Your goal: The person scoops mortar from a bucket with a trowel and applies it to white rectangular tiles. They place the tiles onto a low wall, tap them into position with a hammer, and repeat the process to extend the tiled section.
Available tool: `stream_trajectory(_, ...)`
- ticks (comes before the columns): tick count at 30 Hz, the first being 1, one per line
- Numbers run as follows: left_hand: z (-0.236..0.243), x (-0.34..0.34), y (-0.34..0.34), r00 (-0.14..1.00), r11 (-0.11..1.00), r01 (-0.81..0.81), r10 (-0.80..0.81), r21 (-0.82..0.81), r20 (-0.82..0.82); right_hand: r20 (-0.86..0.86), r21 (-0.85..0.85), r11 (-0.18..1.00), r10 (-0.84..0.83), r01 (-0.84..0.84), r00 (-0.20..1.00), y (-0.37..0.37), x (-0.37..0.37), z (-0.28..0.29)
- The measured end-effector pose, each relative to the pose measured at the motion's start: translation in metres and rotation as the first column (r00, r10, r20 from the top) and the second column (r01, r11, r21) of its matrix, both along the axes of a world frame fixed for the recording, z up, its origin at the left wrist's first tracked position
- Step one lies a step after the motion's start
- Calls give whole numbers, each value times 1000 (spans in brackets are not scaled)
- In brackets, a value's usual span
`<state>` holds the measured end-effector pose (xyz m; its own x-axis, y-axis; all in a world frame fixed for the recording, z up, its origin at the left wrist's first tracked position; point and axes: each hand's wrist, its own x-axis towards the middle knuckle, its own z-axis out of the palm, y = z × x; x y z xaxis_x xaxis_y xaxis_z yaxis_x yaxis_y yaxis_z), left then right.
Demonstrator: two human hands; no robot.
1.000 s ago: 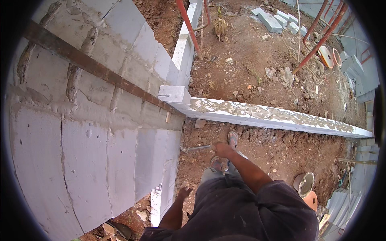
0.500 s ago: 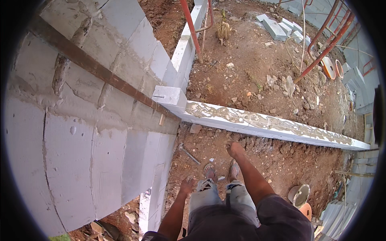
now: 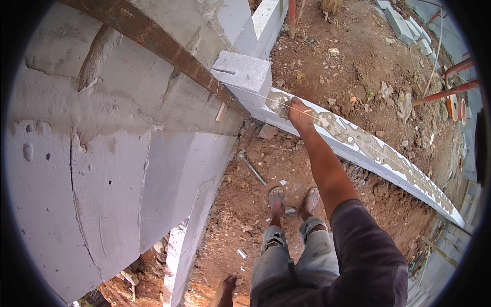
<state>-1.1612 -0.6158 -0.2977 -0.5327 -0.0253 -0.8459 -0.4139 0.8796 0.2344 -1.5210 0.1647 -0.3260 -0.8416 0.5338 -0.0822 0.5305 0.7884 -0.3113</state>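
Observation:
My right hand (image 3: 300, 115) is stretched forward over the mortar-patched top of a low white block wall (image 3: 353, 148), close to its left end. Its fingers are curled together; whether anything is between them is hidden. A thin taut string (image 3: 327, 122) runs along the wall top and passes at this hand. To the left of the hand, a white block (image 3: 243, 71) stands higher than the wall top, with a nail lying on it. My left hand (image 3: 228, 284) hangs low beside my leg, small and dark, next to a tan strip; its grip is unclear.
A tall grey block wall (image 3: 107, 189) rises on the left, crossed by a rusty metal bar (image 3: 153, 46). A hammer (image 3: 251, 166) lies on the dirt ahead of my feet. Red scaffold poles (image 3: 447, 92) and stacked blocks (image 3: 401, 25) are at the far right.
My right hand has reached forward from above the dirt to the wall top. My left hand has drawn back toward me. The view has moved closer to the wall corner.

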Motion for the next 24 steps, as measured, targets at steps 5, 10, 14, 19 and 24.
stream_trajectory(5,12,-38,74,908,912,-410,407,10,101,-129,-139,977,-181,163,975,-28,7,9)
stream_trajectory(10,29,-134,192,880,844,-474,440,253,180,159,-604,786,276,-127,948,-143,69,40)
stream_trajectory(14,42,-227,265,994,924,-104,84,369,69,233,-709,696,81,112,969,-173,215,47)
stream_trajectory(19,45,-293,309,968,888,219,-251,404,28,497,-522,558,-417,645,761,-169,491,56)
stream_trajectory(24,79,-292,314,702,730,678,-679,89,215,708,-338,214,-585,917,397,-240,685,90)
